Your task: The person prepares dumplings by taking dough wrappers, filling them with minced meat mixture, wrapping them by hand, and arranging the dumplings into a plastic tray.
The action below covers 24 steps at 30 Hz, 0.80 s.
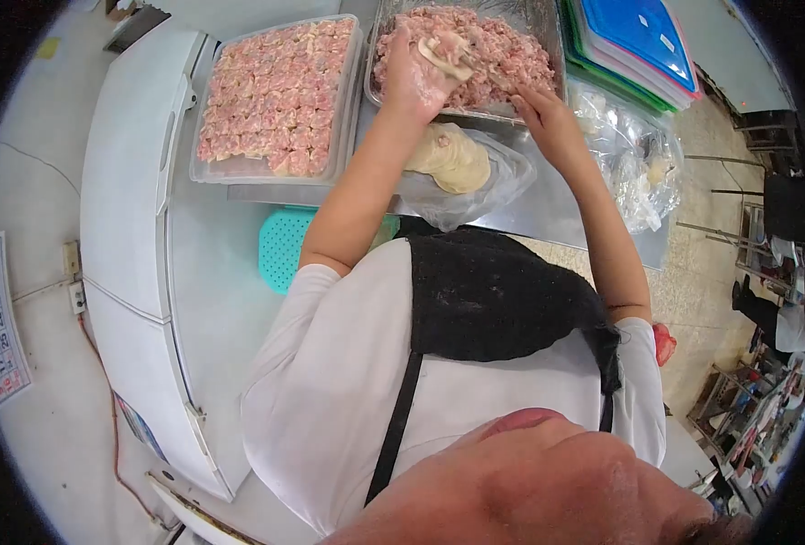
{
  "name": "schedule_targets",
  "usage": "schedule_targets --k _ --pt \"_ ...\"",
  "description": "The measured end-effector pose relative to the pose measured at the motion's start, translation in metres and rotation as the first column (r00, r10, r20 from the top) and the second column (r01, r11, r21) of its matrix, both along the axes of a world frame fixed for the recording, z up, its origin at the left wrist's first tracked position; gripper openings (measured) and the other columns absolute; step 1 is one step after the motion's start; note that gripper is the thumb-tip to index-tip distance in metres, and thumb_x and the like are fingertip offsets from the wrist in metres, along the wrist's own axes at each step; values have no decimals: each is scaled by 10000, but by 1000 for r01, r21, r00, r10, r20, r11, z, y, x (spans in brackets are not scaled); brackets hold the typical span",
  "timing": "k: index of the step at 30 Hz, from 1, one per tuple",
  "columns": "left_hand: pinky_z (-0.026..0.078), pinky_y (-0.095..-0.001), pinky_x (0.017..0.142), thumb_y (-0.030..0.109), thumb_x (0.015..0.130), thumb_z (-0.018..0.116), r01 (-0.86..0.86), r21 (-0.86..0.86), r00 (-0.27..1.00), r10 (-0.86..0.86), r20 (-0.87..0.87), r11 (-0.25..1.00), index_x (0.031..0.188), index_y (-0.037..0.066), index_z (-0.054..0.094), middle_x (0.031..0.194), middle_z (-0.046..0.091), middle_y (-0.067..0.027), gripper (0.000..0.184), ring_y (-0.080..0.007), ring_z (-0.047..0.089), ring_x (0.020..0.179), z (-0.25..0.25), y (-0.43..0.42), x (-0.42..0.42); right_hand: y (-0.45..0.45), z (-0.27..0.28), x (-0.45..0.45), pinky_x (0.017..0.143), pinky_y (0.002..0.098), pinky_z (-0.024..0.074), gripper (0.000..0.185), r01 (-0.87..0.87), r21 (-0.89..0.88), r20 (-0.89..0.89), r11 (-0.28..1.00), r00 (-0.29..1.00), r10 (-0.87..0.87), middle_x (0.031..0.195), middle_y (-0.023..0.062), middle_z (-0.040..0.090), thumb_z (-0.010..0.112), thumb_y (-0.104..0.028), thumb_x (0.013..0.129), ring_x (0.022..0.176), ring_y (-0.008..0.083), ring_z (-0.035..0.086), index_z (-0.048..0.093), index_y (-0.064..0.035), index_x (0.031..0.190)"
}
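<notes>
My left hand (418, 80) is over the left part of a metal tray (372, 84) of minced meat (516, 45), with a pale dough wrapper (445, 59) held in its fingers and some meat on it. At the tray's front right, my right hand (548, 116) has its fingers closed around something thin, partly hidden, that reaches toward the wrapper. Just in front of the tray, a stack of round wrappers (458, 162) lies on a clear plastic bag (507, 177). Left of the tray, rows of filled dumplings (275, 100) fill most of a clear plastic container (351, 100).
Coloured lids (634, 32) are stacked at the back right, above crumpled plastic bags (634, 173). A turquoise perforated basket (282, 247) sits below the table's front edge. A white refrigerator (130, 173) stands at the left. Further right, a person's legs (758, 304) are visible.
</notes>
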<state>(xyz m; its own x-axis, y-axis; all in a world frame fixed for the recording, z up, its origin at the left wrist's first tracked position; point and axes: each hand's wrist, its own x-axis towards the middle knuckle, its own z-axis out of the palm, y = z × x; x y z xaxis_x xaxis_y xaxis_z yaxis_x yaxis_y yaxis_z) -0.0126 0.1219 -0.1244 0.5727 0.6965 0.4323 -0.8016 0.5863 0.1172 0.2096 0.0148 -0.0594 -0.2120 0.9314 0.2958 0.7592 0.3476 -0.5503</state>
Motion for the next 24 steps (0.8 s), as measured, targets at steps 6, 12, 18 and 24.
schedule_targets --k 6,12,18,24 --pt "367 -539 998 538 921 383 -482 -263 827 336 -450 836 1287 3 399 1277 482 -192 649 -347 471 1185 80 -48 28 -13 13 5 742 421 492 279 -34 95 72 995 997 27 976 167 614 527 -226 918 867 358 607 598 -59 1130" --pt "381 -552 962 582 911 363 -679 -111 615 480 -625 726 1181 -4 481 1102 556 -168 656 -330 540 963 48 -33 18 -18 60 30 708 458 492 254 -10 -3 364 1000 931 11 931 156 605 534 -233 907 826 362 613 604 -90 1105" --pt "467 -460 863 597 926 320 -435 -240 858 319 -403 868 1126 -9 512 1036 578 -141 666 -253 561 843 42 -37 25 -5 66 35 692 464 485 244 -135 -47 407 990 902 142 869 159 608 501 -244 912 822 364 615 606 -89 1068" --pt "492 -377 765 563 943 330 -548 28 583 406 -704 836 1116 10 536 995 609 -114 615 -213 579 769 69 -51 30 35 49 54 549 329 434 290 -163 -49 -25 985 986 162 640 81 510 469 -274 964 603 178 548 599 -25 1036"
